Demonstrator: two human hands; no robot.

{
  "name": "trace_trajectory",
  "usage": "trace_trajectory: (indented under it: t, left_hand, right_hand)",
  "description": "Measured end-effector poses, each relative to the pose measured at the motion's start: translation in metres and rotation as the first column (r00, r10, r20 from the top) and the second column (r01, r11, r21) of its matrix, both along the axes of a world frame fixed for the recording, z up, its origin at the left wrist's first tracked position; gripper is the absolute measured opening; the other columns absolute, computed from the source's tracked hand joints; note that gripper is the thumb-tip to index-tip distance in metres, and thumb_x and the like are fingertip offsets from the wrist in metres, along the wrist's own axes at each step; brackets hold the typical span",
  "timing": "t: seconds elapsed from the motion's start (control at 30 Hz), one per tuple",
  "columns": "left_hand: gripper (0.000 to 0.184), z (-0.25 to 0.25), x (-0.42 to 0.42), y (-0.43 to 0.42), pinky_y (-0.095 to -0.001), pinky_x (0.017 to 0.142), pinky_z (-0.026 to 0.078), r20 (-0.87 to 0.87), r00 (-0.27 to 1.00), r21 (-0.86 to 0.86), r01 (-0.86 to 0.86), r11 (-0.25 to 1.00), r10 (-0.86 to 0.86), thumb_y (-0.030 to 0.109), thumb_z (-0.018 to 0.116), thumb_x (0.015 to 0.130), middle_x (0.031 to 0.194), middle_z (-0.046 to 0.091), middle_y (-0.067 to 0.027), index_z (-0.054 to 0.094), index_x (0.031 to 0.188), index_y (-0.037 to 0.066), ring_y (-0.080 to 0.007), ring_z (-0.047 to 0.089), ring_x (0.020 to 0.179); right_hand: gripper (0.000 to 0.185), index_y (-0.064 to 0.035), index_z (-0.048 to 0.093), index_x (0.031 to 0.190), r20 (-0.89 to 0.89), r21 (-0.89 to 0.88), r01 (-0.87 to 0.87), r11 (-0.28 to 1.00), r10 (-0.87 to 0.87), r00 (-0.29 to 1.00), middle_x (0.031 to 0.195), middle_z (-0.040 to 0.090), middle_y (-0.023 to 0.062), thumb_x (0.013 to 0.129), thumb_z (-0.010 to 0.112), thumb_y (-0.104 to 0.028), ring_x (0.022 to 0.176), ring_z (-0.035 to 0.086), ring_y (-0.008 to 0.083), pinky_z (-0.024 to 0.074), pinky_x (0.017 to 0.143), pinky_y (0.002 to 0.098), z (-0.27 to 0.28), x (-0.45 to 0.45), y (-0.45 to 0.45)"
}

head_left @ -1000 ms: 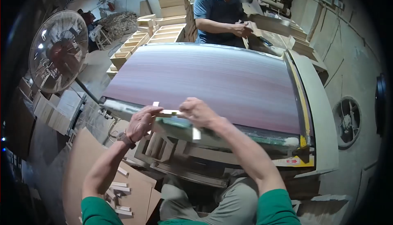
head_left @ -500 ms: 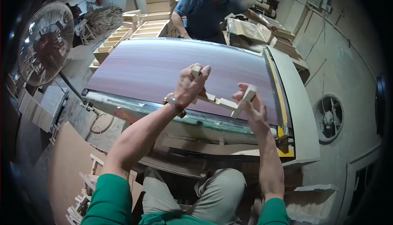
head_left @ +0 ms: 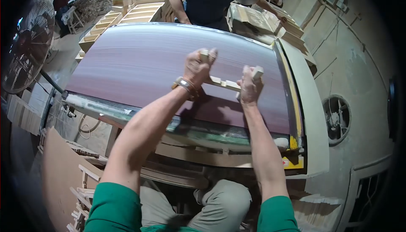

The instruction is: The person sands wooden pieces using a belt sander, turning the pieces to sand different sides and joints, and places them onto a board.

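Both my hands grip a small pale wooden frame (head_left: 224, 83) with a notched crossbar between two end pieces. My left hand (head_left: 196, 70), with a watch (head_left: 185, 84) on its wrist, is wrapped round the left end piece. Closed on the right end piece is my right hand (head_left: 249, 89); a block end sticks up past its fingers. The frame is over the wide purplish sanding belt (head_left: 144, 56), and a dark shadow falls below it. Whether wood and belt touch, I cannot tell. My fingers hide much of the end pieces.
Across the belt stands a person (head_left: 207, 4) in a dark blue top. Stacked wooden drawer boxes (head_left: 141, 12) fill the far left. A large fan (head_left: 29, 44) is at left, a yellow-edged side rail (head_left: 289, 92) at right. Wood offcuts (head_left: 80, 206) lie at lower left.
My hands have moved forward over the belt with the wooden frame. My right fingers, spread before, are now closed round its end. The camera view has shifted a little.
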State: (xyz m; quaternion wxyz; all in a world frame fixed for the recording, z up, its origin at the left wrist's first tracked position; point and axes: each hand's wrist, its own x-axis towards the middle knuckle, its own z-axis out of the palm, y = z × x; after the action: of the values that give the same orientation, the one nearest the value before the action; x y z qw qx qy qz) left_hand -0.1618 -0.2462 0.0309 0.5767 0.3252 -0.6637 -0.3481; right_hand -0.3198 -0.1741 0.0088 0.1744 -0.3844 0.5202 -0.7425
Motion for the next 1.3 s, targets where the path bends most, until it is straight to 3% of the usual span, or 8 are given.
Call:
trace_trajectory:
  t: [0.33, 0.5, 0.7, 0.93, 1.03, 1.1, 1.2, 1.3]
  left_hand:
    - [0.036, 0.011, 0.197, 0.015, -0.0234, 0.039, 0.032, -0.222, 0.946, 0.275, -0.17, 0.946, 0.234, 0.028, 0.06, 0.098, 0.053, 0.038, 0.0063, 0.047, 0.068, 0.015, -0.005, 0.036, 0.041]
    - [0.035, 0.044, 0.233, 0.072, -0.0257, 0.037, 0.031, -0.153, 0.949, 0.35, -0.209, 0.913, 0.276, 0.035, 0.061, 0.097, 0.051, 0.037, 0.0071, 0.049, 0.072, 0.013, -0.0054, 0.033, 0.038]
    - [0.036, 0.077, 0.182, 0.118, -0.0282, 0.044, 0.04, -0.126, 0.992, 0.665, 0.062, 0.744, 0.029, 0.041, 0.065, 0.094, 0.052, 0.035, 0.0081, 0.053, 0.087, 0.007, -0.0072, 0.034, 0.042]
    - [0.086, 0.071, 0.111, 0.125, -0.0501, 0.092, 0.052, -0.149, 0.944, 0.765, 0.299, 0.57, -0.295, 0.071, 0.047, 0.09, 0.109, 0.064, -0.0229, 0.038, 0.139, 0.0, -0.0319, 0.065, 0.101]
    - [0.106, 0.06, 0.098, 0.112, -0.0509, 0.118, 0.019, 0.123, 0.926, 0.486, 0.258, 0.835, -0.358, 0.086, 0.018, 0.085, 0.146, 0.037, -0.0309, 0.019, 0.154, 0.006, -0.0335, 0.029, 0.142]
    - [0.106, 0.061, 0.077, 0.108, -0.0493, 0.118, 0.02, 0.125, 0.86, 0.41, 0.41, 0.815, -0.495, 0.086, 0.019, 0.084, 0.146, 0.036, -0.0304, 0.02, 0.154, 0.007, -0.0331, 0.029, 0.142]
    - [0.094, 0.051, 0.036, 0.103, -0.0444, 0.105, 0.04, 0.191, 0.851, 0.125, 0.472, 0.872, -0.488, 0.079, 0.029, 0.09, 0.126, 0.055, -0.0258, 0.037, 0.146, 0.003, -0.0281, 0.052, 0.121]
    - [0.058, 0.044, -0.009, 0.083, -0.0293, 0.052, 0.046, 0.215, 0.941, 0.31, 0.187, 0.932, -0.26, 0.057, 0.057, 0.091, 0.059, 0.052, -0.0017, 0.065, 0.089, 0.0, -0.0101, 0.051, 0.053]
  right_hand:
    - [0.022, -0.003, 0.055, 0.088, -0.253, 0.069, -0.373, 0.925, 0.378, 0.891, 0.066, 0.06, 0.0152, 0.091, 0.061, -0.024, 0.062, 0.064, 0.0286, 0.0474, 0.058, 0.0432, 0.002, 0.183, -0.042]
    - [0.057, -0.0014, 0.045, 0.135, -0.532, 0.102, -0.497, 0.861, 0.47, 0.704, 0.114, 0.062, 0.0232, 0.089, 0.07, -0.026, 0.098, 0.066, 0.0367, 0.0557, 0.08, 0.0451, 0.045, 0.164, 0.047]
    - [0.069, -0.0109, 0.036, 0.147, -0.941, -0.173, -0.179, 0.969, -0.216, -0.261, 0.145, 0.043, 0.0151, 0.085, 0.066, -0.012, 0.14, 0.037, 0.026, 0.0284, 0.118, 0.0465, 0.077, 0.061, 0.118]
    - [0.028, -0.0091, 0.061, 0.105, -0.976, -0.059, -0.598, 0.8, 0.079, 0.202, 0.087, 0.066, 0.0082, 0.084, 0.074, -0.023, 0.085, 0.069, 0.0213, 0.0557, 0.09, 0.04, 0.066, 0.016, 0.142]
    - [0.018, -0.0067, 0.06, 0.09, -0.849, -0.06, -0.251, 0.966, 0.083, 0.521, 0.066, 0.06, 0.0064, 0.09, 0.07, -0.022, 0.058, 0.064, 0.0166, 0.0552, 0.056, 0.0318, 0.048, 0.002, 0.142]
    - [0.021, -0.0069, 0.056, 0.079, -0.091, 0.053, -0.261, 0.964, 0.265, 0.96, 0.054, 0.052, 0.0017, 0.095, 0.062, -0.02, 0.044, 0.053, 0.0106, 0.0432, 0.041, 0.0262, 0.047, -0.005, 0.128]
    - [0.029, -0.0071, 0.05, 0.073, -0.072, -0.033, -0.257, 0.966, 0.254, 0.965, 0.052, 0.044, -0.0011, 0.098, 0.055, -0.022, 0.04, 0.043, 0.0072, 0.0432, 0.041, 0.0264, 0.045, -0.021, 0.106]
    - [0.03, -0.0064, 0.051, 0.073, -0.084, -0.033, -0.221, 0.975, 0.218, 0.972, 0.05, 0.044, -0.0008, 0.097, 0.056, -0.023, 0.039, 0.045, 0.0085, 0.0407, 0.038, 0.0265, 0.036, -0.037, 0.087]
